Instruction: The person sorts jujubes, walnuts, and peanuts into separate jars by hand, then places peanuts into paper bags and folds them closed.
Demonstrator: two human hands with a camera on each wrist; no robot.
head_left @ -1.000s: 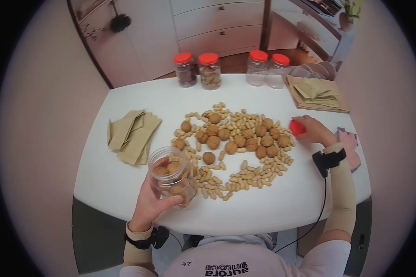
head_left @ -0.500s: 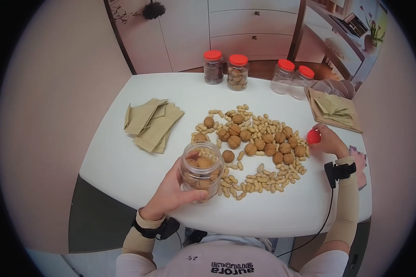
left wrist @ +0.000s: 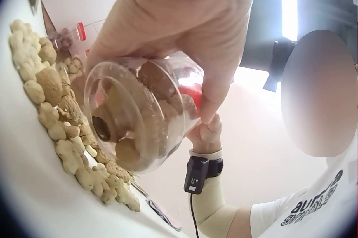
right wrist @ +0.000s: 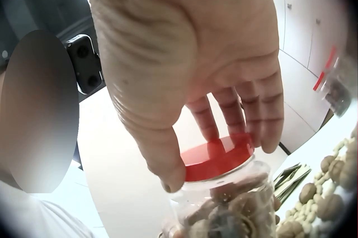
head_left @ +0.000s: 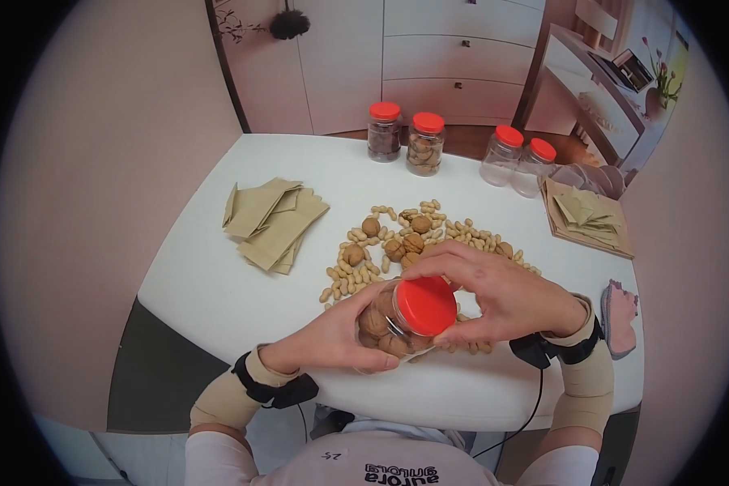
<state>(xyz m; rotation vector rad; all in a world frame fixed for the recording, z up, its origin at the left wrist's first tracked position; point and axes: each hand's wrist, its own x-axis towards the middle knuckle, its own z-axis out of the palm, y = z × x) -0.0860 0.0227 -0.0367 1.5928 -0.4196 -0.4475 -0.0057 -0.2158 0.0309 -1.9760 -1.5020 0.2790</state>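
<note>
My left hand (head_left: 332,328) grips a clear plastic jar (left wrist: 140,115) filled with walnuts, thumb along its near side. The jar leans to the right, held above the table's front part. On its mouth sits a red lid (head_left: 426,306). The fingers and thumb of my right hand (head_left: 502,296) pinch that lid by its rim, as the right wrist view also shows with the lid (right wrist: 218,157) between thumb and fingertips. Behind the jar, loose walnuts (head_left: 413,243) lie among spread peanuts (head_left: 474,235), partly hidden by the right hand.
Brown paper bags (head_left: 275,223) lie at the left. At the back stand a lidded jar of dark contents (head_left: 384,139), a lidded walnut jar (head_left: 424,150) and two clear lidded jars (head_left: 500,162). More paper (head_left: 587,215) lies back right, a pink cloth (head_left: 620,320) at the right edge.
The right hand has brought the red lid from the table's right side onto the jar's mouth. The left hand has moved the jar rightward and tilted it. The head view has shifted.
</note>
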